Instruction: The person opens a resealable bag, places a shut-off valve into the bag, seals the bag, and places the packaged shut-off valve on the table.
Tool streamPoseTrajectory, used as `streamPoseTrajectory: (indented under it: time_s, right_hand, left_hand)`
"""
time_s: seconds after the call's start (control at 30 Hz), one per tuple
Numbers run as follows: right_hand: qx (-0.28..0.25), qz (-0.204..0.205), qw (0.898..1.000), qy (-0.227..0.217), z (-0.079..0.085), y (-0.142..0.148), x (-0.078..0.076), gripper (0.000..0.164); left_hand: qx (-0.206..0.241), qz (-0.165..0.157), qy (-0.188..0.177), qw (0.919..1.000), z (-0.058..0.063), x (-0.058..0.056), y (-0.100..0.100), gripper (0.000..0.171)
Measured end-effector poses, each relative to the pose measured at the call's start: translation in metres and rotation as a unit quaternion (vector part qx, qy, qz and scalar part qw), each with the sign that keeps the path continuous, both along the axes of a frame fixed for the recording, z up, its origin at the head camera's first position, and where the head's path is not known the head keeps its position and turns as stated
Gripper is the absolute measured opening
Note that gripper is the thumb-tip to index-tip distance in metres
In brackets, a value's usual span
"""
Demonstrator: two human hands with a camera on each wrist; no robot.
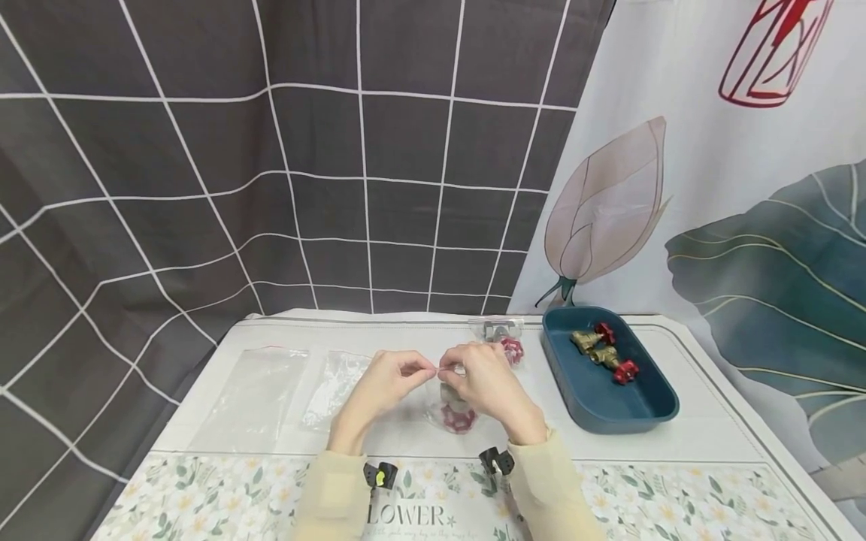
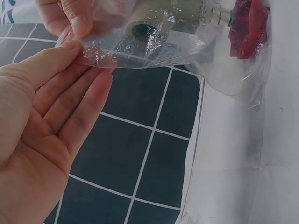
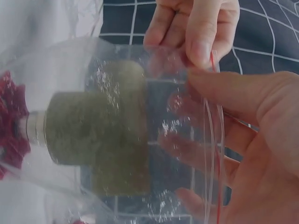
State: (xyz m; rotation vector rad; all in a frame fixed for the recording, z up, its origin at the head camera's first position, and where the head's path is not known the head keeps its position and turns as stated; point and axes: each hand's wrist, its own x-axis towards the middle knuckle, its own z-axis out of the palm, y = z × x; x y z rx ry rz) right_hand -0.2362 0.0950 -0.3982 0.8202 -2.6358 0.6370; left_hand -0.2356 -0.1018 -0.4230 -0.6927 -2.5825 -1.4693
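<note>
A clear zip bag [image 3: 161,205] with a red line along its zip hangs between the two hands. Inside it is a brass-coloured valve [image 3: 103,130] with a red handwheel [image 1: 458,418], its wheel end lowest. My left hand [image 1: 389,379] pinches the bag's top edge between thumb and index finger, the other fingers extended in the left wrist view. Right beside it, my right hand [image 1: 485,379] pinches the same edge, thumb in front and the other fingers behind the clear film. The fingertips of both hands meet at the zip.
Flat clear bags [image 1: 257,391] lie on the white table at the left. Behind the right hand is another bagged valve [image 1: 501,332] with a red wheel. A blue tray [image 1: 625,426] at the right holds loose brass valves [image 1: 597,352] with red wheels. A grey grid curtain hangs behind.
</note>
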Motion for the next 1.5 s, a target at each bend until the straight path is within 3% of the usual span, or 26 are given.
streamPoseTrajectory:
  time_s: [0.57,0.87,1.17,1.5]
  right_hand:
    - [-0.021,0.012,1.0,-0.017,0.0,0.008,-0.002,0.019]
    - [-0.001,-0.001,1.0,-0.022,0.001,0.013,-0.003,0.011]
    - [-0.014,0.058,0.998,-0.011,0.001,0.019,-0.006,0.024]
    - [0.004,0.05,0.999,-0.019,0.0,0.021,-0.006,0.021]
  left_hand:
    - [0.009,-0.013,-0.005,0.9999,0.0,-0.001,0.0,0.01]
    - [0.006,-0.012,-0.008,0.9999,-0.001,-0.001,0.0,0.011]
    - [0.009,-0.016,-0.015,0.9997,-0.002,-0.001,0.0,0.011]
    - [0.008,-0.018,-0.015,0.9997,-0.001,0.0,0.001,0.014]
